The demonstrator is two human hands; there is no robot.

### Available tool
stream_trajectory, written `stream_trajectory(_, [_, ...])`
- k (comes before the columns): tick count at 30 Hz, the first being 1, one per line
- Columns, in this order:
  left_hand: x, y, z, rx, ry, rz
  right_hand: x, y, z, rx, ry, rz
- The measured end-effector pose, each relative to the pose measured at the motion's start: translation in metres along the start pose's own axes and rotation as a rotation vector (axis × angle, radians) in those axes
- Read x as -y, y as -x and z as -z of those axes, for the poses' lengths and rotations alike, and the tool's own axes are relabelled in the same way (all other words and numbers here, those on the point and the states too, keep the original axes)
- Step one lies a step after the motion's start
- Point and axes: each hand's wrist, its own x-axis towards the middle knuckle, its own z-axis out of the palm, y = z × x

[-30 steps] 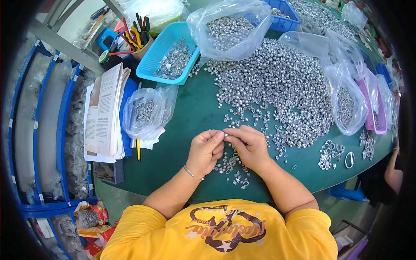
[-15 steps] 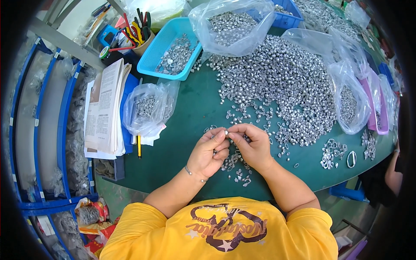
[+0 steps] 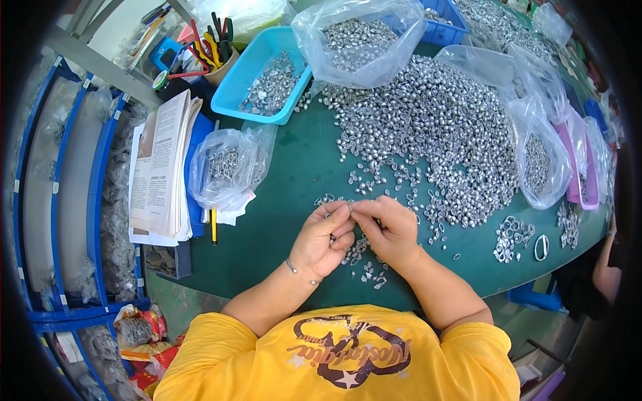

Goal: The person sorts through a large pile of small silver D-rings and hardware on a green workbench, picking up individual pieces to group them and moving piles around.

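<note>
Both hands meet over the near part of the green tabletop [image 3: 294,174]. My left hand [image 3: 322,240] is closed, thumb against forefinger, with a bit of small silver metal showing in its curled fingers. Opposite it, my right hand [image 3: 388,234] pinches at the same spot. Between the fingertips is a tiny silver piece [image 3: 350,206], mostly covered, so its exact kind cannot be made out. Loose silver pieces [image 3: 373,274] lie just below the hands. Beyond them spreads a large heap of small, rounded silver metal pieces [image 3: 428,120].
A turquoise basket [image 3: 221,100], a clear plastic bag [image 3: 231,170] and stacked papers [image 3: 160,167] stand left, near a holder with pliers [image 3: 212,50]. Right are another bag [image 3: 535,167], a purple tray [image 3: 592,194] and small piles [image 3: 513,237]. Blue shelving [image 3: 97,200] borders the left.
My right hand has shifted slightly and its knuckles have turned, the fingers bunching closer at the pinch. The tiny piece is more covered now. My left hand has hardly moved.
</note>
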Motion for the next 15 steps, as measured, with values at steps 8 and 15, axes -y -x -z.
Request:
stream_trajectory(8, [-0.001,0.002,-0.01,-0.062,0.023,-0.007,0.001,0.002,-0.004,-0.076,-0.032,-0.026])
stream_trajectory(15, [-0.002,0.002,-0.01,-0.031,0.005,-0.027,0.001,0.003,-0.007,-0.11,-0.123,-0.106])
